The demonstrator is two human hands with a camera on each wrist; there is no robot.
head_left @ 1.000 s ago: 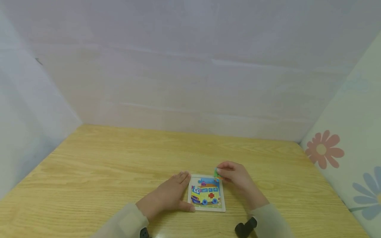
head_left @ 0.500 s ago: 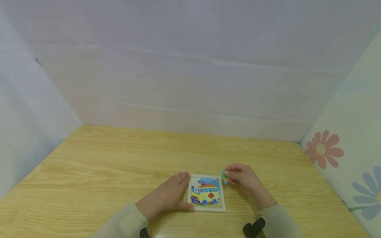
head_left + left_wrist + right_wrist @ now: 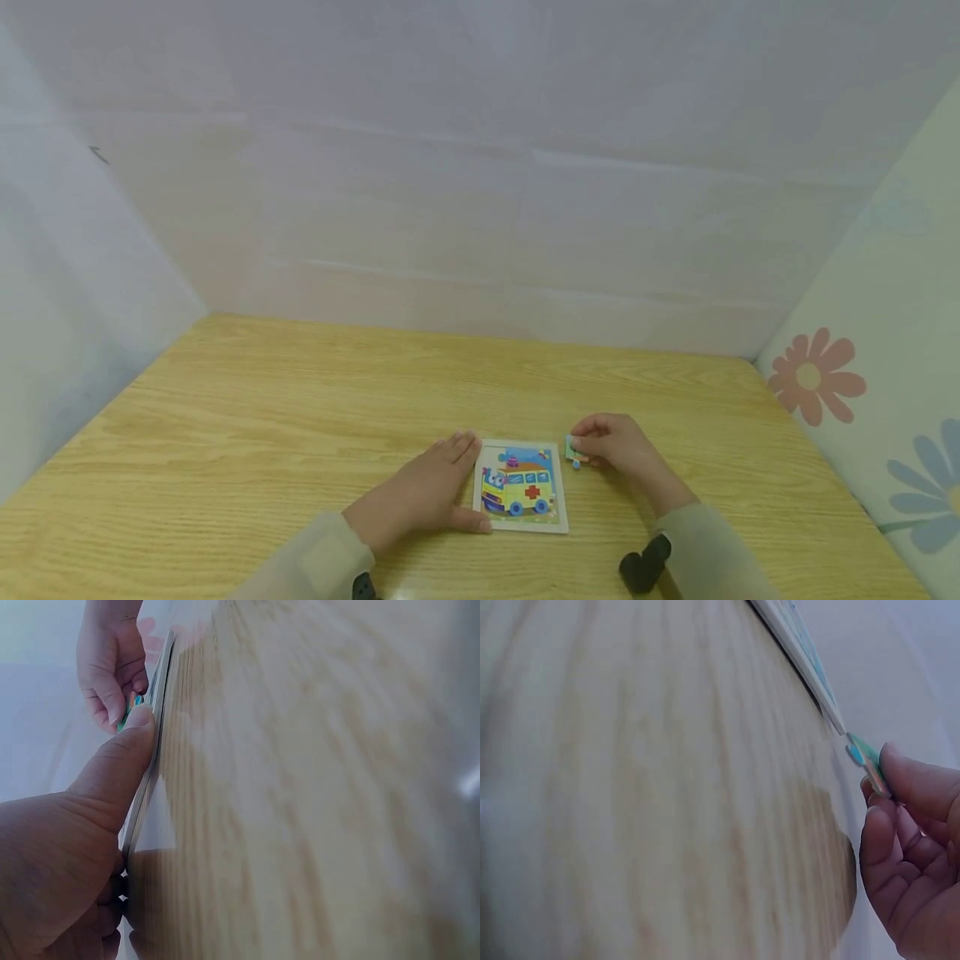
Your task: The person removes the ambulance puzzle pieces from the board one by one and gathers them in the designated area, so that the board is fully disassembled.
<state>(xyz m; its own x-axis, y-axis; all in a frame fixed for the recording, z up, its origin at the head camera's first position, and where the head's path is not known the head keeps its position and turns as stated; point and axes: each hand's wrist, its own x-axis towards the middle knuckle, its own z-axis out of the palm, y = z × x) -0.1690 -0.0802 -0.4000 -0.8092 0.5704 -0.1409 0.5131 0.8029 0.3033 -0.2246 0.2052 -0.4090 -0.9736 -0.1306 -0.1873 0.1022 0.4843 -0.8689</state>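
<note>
A small square jigsaw tray (image 3: 525, 527) with a pale rim lies on the table, showing a yellow ambulance with a red cross. Its upper left corner is a bare patch. My left hand (image 3: 420, 492) lies along the tray's left side with fingers extended, the thumb touching the near left corner. Just past the tray's upper right side, my right hand (image 3: 618, 446) pinches a green, blue and orange puzzle piece (image 3: 576, 457) between thumb and fingers. In the right wrist view the piece (image 3: 866, 761) is tilted and seen nearly edge-on, by the tray's corner.
The wood-grain table (image 3: 337, 392) extends around both hands. A pale sheet-covered wall (image 3: 480, 208) rises at the back, and a flower-patterned panel (image 3: 885, 333) borders the right. Dark devices are strapped at both wrists, the right one (image 3: 645, 565) showing more.
My right hand has moved right with the puzzle piece, from over the tray's upper right corner to beside it, and the piece has turned somewhat. My left hand and the tray have stayed put.
</note>
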